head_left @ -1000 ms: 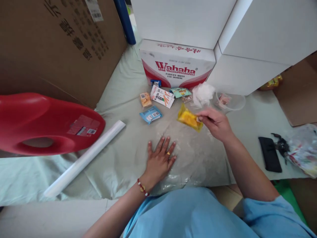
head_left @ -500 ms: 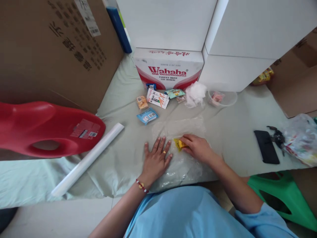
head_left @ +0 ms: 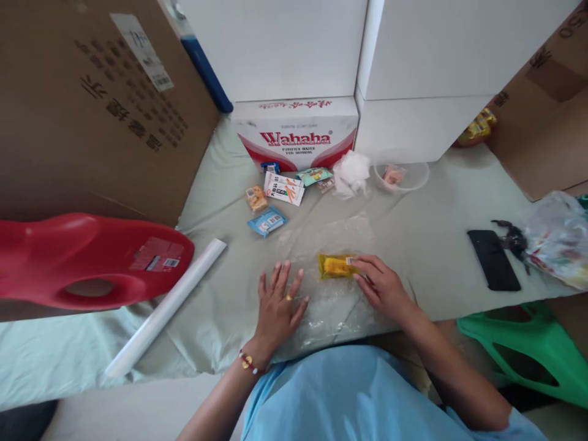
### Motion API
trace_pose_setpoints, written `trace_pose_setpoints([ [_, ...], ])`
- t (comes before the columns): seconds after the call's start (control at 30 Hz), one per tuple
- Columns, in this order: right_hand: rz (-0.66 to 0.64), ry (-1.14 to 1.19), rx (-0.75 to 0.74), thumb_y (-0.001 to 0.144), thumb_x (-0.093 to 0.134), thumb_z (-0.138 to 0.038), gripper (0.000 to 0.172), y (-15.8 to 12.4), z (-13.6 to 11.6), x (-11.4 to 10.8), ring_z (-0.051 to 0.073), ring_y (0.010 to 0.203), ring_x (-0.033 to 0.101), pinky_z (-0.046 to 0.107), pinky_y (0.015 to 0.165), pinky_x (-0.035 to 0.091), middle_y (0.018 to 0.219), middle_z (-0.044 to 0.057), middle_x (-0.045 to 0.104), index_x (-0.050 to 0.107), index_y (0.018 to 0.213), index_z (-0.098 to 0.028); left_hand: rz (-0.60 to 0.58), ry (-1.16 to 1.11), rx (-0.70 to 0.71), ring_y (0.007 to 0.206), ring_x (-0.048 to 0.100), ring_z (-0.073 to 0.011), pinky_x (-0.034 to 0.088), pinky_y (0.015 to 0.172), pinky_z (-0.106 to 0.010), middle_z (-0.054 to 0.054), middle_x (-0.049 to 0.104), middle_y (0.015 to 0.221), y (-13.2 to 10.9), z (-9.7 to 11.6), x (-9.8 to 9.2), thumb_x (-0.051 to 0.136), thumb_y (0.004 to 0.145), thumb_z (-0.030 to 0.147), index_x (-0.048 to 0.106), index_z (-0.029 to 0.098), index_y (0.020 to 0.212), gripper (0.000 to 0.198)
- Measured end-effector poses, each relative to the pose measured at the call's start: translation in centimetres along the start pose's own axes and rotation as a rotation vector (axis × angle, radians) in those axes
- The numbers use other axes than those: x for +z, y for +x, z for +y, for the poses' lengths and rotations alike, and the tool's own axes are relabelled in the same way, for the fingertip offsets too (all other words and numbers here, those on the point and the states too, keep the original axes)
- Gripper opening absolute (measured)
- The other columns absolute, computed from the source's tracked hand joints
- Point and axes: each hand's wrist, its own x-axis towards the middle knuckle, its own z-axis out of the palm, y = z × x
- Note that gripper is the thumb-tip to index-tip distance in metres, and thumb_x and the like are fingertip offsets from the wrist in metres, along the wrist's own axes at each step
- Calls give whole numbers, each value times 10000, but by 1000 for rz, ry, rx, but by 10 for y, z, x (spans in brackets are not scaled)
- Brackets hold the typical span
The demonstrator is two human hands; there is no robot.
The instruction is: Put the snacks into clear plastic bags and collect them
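A small snack in a clear yellow wrapper [head_left: 336, 266] lies lengthwise on a flat transparent plastic bag [head_left: 321, 306] at the table's front. At its right end is my right hand [head_left: 381, 286], thumb and fingers apart, fingertips touching or just beside the wrapper. My left hand [head_left: 278, 303] rests palm down with spread fingers on the bag's left side. Beyond the hands lie a blue packet [head_left: 267, 221], an orange snack packet [head_left: 256, 198], a white packet with stick snacks [head_left: 284, 188] and a green packet [head_left: 314, 176].
Crumpled white plastic [head_left: 351, 173] and a clear round bowl [head_left: 416, 176] with a pink packet stand before a Wahaba-style red-white water carton [head_left: 296, 138]. A red jug [head_left: 114, 245] and white roll [head_left: 168, 309] are left. A black phone [head_left: 494, 260] and filled plastic bag [head_left: 558, 239] are right.
My right hand has loosened and drawn slightly right, so the yellow-wrapped snack now shows along its length. My left hand stays spread on the bag. The camera view has shifted a little.
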Motion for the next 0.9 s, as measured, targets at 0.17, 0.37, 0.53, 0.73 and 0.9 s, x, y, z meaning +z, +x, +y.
trace_pose_setpoints([
  [0.17, -232, -28, -114, 983, 700, -399, 412, -66, 22, -27, 308, 1260, 618, 505, 1052, 558, 1375, 152, 669, 654, 1357, -231, -129, -233, 188, 1545, 432, -286, 369, 1270, -507, -182, 465, 1647, -32, 3, -21, 645, 991, 332, 467, 210, 1530, 581],
  [0.37, -238, 12, -205, 1036, 590, -220, 176, -90, 55, -21, 265, 1245, 626, 460, 1019, 558, 1301, 101, 731, 737, 1129, -246, -279, -309, 146, 1451, 561, -229, 397, 1263, -494, -108, 662, 1476, -49, 6, -22, 536, 1023, 164, 667, 232, 1124, 179],
  [0.53, -348, 230, -173, 1077, 508, -240, 202, -49, 59, -50, 192, 956, 683, 334, 845, 569, 1027, 80, 762, 706, 1112, -223, -277, -444, -112, 1199, 730, -190, 545, 1101, -376, -59, 796, 1209, -28, 5, -36, 523, 1040, 210, 693, 246, 1145, 203],
  [0.73, -359, 190, -50, 1069, 499, -354, 270, 38, 78, -68, 184, 825, 700, 300, 761, 535, 908, 56, 753, 738, 1061, -229, -312, -550, -462, 800, 727, -194, 578, 775, -301, -29, 776, 878, 40, -16, -41, 545, 995, 481, 722, 220, 966, 316],
  [0.9, -345, 11, 81, 983, 527, -339, 271, 79, 103, -51, 223, 812, 712, 346, 781, 551, 917, 77, 765, 756, 1051, -210, -224, -369, -637, 769, 675, -220, 563, 749, -353, -74, 746, 920, 83, -40, -31, 569, 898, 422, 711, 185, 1069, 325],
])
